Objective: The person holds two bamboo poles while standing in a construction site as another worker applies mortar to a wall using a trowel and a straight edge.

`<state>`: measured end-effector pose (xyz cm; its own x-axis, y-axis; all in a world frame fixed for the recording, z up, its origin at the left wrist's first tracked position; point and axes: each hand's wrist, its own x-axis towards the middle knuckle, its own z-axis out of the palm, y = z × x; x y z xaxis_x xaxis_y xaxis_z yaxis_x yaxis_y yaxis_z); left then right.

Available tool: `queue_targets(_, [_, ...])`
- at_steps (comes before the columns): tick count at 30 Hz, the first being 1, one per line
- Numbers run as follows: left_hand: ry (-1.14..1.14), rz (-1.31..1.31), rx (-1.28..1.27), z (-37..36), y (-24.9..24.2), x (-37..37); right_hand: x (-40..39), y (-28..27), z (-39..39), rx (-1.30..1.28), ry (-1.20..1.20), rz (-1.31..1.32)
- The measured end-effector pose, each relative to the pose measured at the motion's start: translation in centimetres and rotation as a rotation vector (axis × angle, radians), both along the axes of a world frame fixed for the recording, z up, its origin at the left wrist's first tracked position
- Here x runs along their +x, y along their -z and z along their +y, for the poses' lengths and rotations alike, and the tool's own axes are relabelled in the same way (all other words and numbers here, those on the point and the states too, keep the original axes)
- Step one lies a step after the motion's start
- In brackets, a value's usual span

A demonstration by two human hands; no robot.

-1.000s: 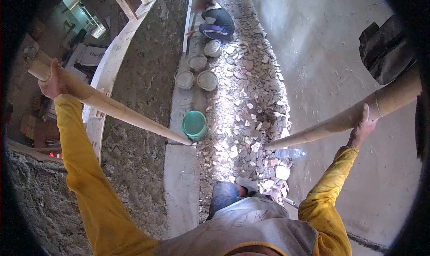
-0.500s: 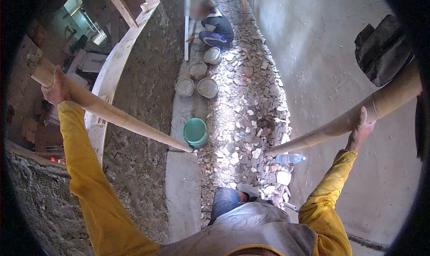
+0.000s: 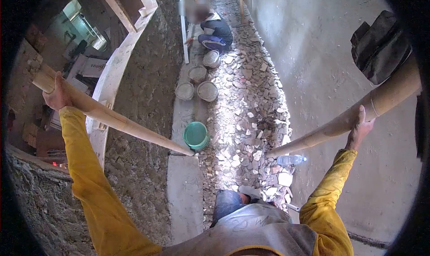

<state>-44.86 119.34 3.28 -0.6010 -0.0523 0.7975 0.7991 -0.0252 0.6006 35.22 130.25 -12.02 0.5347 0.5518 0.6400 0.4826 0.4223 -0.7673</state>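
My left hand (image 3: 58, 94) is wrapped round the upper part of a thick bamboo pole (image 3: 121, 121), which slants down to the ground near a green bucket (image 3: 196, 135). On the other side my right hand (image 3: 361, 130) grips a second bamboo pole (image 3: 313, 139), its fingers partly hidden behind it. That pole's lower end meets the rubble beside a clear plastic bottle (image 3: 291, 159). A dark cloth or bag (image 3: 381, 48) hangs by the right pole's upper end.
Broken stones (image 3: 244, 121) cover the ground between the poles. Several filled buckets (image 3: 207, 91) stand ahead. Beyond them a person (image 3: 216, 32) crouches near a long white straightedge (image 3: 184, 32). A rough wall (image 3: 139, 77) rises at left, a smooth grey wall (image 3: 322, 72) at right.
The view has shifted slightly, so the bucket and left pole's foot sit a little lower. Both hands keep their hold on the poles. The crouching person stays in place.
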Motion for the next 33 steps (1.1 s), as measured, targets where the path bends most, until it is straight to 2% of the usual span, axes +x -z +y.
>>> queue_targets(9, [0.038, 0.000, -0.007, 0.0, 0.2, -0.5, -0.4, -0.2, 0.0, -0.006, 0.025, 0.001])
queue_targets(11, [-0.081, -0.015, -0.036, -0.1, -0.4, 2.4, -0.5, -0.5, -0.1, 0.004, 0.038, 0.011])
queue_targets(15, [0.012, 0.005, 0.012, -0.1, -0.2, 2.1, -0.4, -0.6, -0.4, 0.006, 0.007, 0.019])
queue_targets(18, [-0.050, 0.145, -0.008, -0.3, -0.3, 2.2, 0.1, -0.6, -0.4, 0.024, -0.045, 0.053])
queue_targets(20, [-0.193, 0.034, -0.132, -0.4, -0.6, 2.7, -0.2, -0.9, -0.7, 0.015, -0.048, 0.030])
queue_targets(21, [-0.190, 0.047, -0.119, -0.5, -0.6, 2.9, -0.2, -0.9, -0.6, 0.021, -0.074, 0.071])
queue_targets(23, [-0.001, 0.055, -0.096, -0.6, -0.4, 2.6, 0.0, -0.8, -0.6, 0.022, -0.075, 0.074])
queue_targets(28, [-0.055, 0.046, -0.176, -0.9, -0.6, 2.8, -0.3, -1.3, -1.0, -0.027, -0.067, 0.078])
queue_targets(31, [0.003, 0.070, -0.184, -1.2, -0.6, 1.7, -0.3, -1.4, -1.0, 0.002, -0.082, 0.090])
queue_targets(33, [0.136, 0.068, -0.259, -1.4, -0.6, 0.4, -0.4, -1.6, -1.1, -0.017, -0.071, 0.096])
